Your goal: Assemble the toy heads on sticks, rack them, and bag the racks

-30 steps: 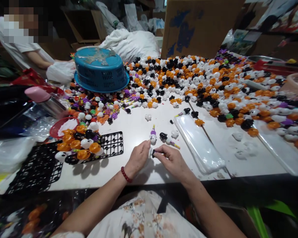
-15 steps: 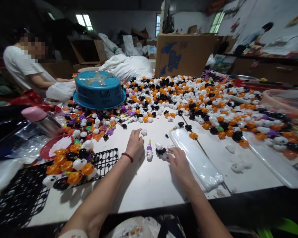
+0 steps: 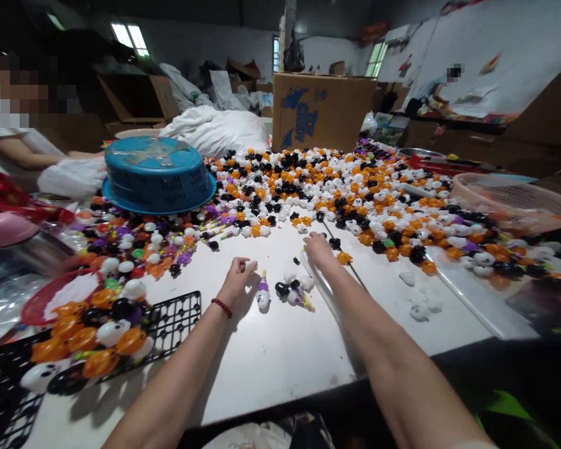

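Note:
My left hand [image 3: 237,277] hovers over the white table, thumb and forefinger apart, nothing visible between them. Just right of it lies a small ghost-headed toy [image 3: 262,296] with a purple collar and yellow tip. Beside that sits a cluster of white and black toy heads [image 3: 287,288], with a yellow-and-purple stick piece [image 3: 305,302] against it. My right hand [image 3: 318,251] reaches farther forward, fingers bent down at the far end of the clear plastic bags [image 3: 325,290]. A yellow bit shows at its fingertips; the grip is mostly hidden. My right forearm covers much of the bags.
A large heap of orange, black and white toy heads [image 3: 308,181] spreads across the back. At left stand a blue basket [image 3: 154,174], a red basket [image 3: 32,305] and a black grid tray [image 3: 182,318]. A cardboard box [image 3: 322,112] stands behind; a co-worker [image 3: 19,149] is at left.
My right hand has moved forward from the toy cluster to the far end of the bags. My left hand has drawn back slightly from a white toy head. The view has turned right.

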`<action>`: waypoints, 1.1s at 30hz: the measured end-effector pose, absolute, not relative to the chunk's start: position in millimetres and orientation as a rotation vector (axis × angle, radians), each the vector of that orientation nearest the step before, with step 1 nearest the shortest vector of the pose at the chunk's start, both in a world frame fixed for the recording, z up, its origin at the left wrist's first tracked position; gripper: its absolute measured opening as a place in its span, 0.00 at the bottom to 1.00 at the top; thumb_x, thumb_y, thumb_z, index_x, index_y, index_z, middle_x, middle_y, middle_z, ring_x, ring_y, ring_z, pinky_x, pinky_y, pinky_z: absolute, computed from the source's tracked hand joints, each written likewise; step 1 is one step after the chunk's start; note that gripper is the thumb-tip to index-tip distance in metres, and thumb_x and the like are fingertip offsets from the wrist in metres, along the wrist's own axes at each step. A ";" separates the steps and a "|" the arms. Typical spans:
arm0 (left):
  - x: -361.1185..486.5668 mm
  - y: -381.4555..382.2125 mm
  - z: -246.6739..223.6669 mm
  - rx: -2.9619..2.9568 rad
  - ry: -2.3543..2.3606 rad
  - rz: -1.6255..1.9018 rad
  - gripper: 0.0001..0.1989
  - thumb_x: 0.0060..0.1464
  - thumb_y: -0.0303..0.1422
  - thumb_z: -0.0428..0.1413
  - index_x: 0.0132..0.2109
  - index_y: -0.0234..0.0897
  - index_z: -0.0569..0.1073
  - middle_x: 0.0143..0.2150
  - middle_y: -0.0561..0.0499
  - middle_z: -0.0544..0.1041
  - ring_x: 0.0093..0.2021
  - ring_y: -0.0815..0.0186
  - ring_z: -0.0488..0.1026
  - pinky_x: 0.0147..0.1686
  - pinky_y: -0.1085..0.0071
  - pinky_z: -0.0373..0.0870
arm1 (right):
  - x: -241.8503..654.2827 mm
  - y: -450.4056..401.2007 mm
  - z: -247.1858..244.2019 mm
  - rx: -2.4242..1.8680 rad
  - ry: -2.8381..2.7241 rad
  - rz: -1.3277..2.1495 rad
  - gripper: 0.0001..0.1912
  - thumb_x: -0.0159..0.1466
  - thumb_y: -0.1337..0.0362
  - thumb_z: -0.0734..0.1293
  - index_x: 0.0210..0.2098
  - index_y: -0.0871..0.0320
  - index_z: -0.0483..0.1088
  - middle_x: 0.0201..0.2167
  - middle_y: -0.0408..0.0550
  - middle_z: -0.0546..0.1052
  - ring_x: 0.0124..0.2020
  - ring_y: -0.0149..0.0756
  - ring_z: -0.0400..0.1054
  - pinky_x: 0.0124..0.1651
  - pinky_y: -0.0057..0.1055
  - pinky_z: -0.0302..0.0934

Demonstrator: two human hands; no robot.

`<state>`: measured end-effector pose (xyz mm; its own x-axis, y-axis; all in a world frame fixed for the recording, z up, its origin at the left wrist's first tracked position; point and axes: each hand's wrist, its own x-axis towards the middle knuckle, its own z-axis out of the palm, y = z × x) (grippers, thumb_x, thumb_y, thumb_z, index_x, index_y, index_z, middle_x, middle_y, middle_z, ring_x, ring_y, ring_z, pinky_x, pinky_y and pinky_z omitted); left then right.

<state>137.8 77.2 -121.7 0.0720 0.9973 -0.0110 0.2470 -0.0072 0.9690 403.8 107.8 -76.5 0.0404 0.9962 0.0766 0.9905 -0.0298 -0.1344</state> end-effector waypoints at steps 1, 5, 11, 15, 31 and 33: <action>134.7 66.6 -118.7 1.374 1.299 1.032 0.20 0.59 0.51 0.50 0.45 0.38 0.66 0.39 0.48 0.74 0.34 0.65 0.71 0.37 0.66 0.71 | 405.4 116.6 -76.5 -2.152 -2.092 0.082 0.13 0.61 0.75 0.65 0.44 0.63 0.76 0.45 0.62 0.76 0.49 0.47 0.67 0.51 0.38 0.60; 120.2 26.2 -101.1 0.952 0.932 1.084 0.22 0.57 0.52 0.55 0.45 0.36 0.68 0.33 0.51 0.71 0.27 0.71 0.67 0.27 0.75 0.65 | 398.0 131.6 -78.5 -2.117 -2.093 0.153 0.10 0.60 0.75 0.66 0.42 0.67 0.73 0.41 0.65 0.76 0.47 0.48 0.68 0.50 0.37 0.59; 109.5 -6.7 -88.6 0.682 0.743 1.094 0.15 0.58 0.45 0.58 0.42 0.37 0.70 0.28 0.54 0.69 0.23 0.73 0.63 0.23 0.78 0.61 | 349.3 79.0 -66.7 -1.798 -1.760 0.424 0.10 0.69 0.62 0.61 0.48 0.59 0.66 0.45 0.56 0.76 0.43 0.40 0.71 0.46 0.35 0.64; 112.0 -16.9 -89.8 0.804 0.794 1.083 0.14 0.62 0.44 0.53 0.41 0.37 0.69 0.28 0.55 0.69 0.23 0.74 0.62 0.24 0.78 0.62 | 319.3 13.6 -58.4 -1.212 -1.132 1.156 0.17 0.60 0.51 0.71 0.41 0.55 0.67 0.30 0.42 0.77 0.33 0.34 0.74 0.40 0.32 0.69; 98.9 -56.6 -87.4 0.738 0.902 1.110 0.17 0.57 0.46 0.56 0.45 0.38 0.68 0.30 0.53 0.72 0.25 0.72 0.67 0.24 0.78 0.62 | 287.2 -73.8 -90.3 -1.276 -1.461 1.301 0.13 0.61 0.52 0.70 0.37 0.56 0.76 0.32 0.45 0.77 0.35 0.37 0.70 0.40 0.34 0.62; 90.3 -66.4 -92.8 0.709 0.991 1.128 0.16 0.57 0.43 0.57 0.46 0.39 0.66 0.32 0.54 0.71 0.27 0.71 0.70 0.26 0.76 0.65 | 278.7 -77.1 -91.9 -1.299 -1.417 1.365 0.15 0.61 0.51 0.70 0.36 0.56 0.76 0.32 0.46 0.77 0.35 0.39 0.69 0.40 0.35 0.61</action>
